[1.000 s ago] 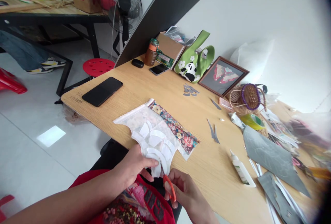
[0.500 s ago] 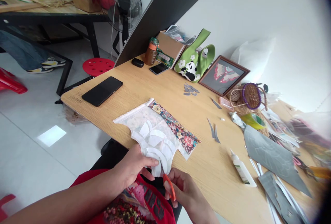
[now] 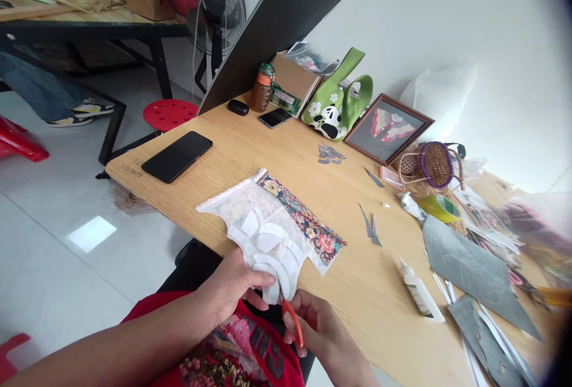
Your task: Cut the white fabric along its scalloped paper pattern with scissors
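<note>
My left hand [image 3: 243, 280] pinches the near edge of a piece of floral fabric [image 3: 308, 220], whose pale side faces up for the most part. Several white curved paper pieces [image 3: 272, 237] lie on that pale side. My right hand [image 3: 313, 321] is closed around a pair of scissors with orange handles [image 3: 292, 322]. Their blades reach into the fabric's near edge beside a white curved piece, just right of my left thumb. The fabric's far part rests on the wooden table [image 3: 250, 143], and its near part hangs over the table edge above my lap.
A black phone [image 3: 177, 156] lies to the left. Grey cut pieces [image 3: 330, 153] and a white glue bottle [image 3: 420, 292] are on the right. Farther back stand a brown jar [image 3: 262, 89], a green panda bag [image 3: 333, 107] and a framed butterfly [image 3: 388, 128]. Grey sheets [image 3: 469, 268] crowd the right side.
Almost nothing differs. Both hands, the scissors and the fabric keep nearly the same place, while the view has shifted very slightly.
</note>
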{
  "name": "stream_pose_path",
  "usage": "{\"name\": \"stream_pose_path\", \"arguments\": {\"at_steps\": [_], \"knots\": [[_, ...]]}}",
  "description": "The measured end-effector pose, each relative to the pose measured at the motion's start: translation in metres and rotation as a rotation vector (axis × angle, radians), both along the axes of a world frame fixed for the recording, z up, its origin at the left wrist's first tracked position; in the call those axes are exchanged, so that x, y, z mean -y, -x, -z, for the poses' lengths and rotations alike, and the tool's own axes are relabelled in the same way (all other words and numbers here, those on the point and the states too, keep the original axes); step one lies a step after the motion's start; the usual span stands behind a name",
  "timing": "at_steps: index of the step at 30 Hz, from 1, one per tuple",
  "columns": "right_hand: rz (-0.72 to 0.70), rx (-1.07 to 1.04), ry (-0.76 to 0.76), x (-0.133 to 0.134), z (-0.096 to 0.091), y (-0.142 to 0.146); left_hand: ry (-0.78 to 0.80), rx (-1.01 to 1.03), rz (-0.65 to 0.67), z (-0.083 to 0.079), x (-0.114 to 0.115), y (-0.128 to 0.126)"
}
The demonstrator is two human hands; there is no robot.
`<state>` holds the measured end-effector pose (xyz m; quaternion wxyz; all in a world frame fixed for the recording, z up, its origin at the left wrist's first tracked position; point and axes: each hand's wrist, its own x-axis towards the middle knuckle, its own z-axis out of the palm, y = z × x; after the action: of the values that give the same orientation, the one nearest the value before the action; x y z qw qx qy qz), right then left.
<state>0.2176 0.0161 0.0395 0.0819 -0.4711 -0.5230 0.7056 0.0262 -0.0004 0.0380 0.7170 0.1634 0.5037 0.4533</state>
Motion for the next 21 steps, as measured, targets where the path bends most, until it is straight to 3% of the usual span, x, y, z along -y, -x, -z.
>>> {"name": "stream_pose_path", "arguments": {"at_steps": [21], "knots": [[0.008, 0.059, -0.004, -0.0030, -0.0050, -0.0015, -0.006, -0.024, -0.012, 0.0025, 0.0014, 0.0007]]}}
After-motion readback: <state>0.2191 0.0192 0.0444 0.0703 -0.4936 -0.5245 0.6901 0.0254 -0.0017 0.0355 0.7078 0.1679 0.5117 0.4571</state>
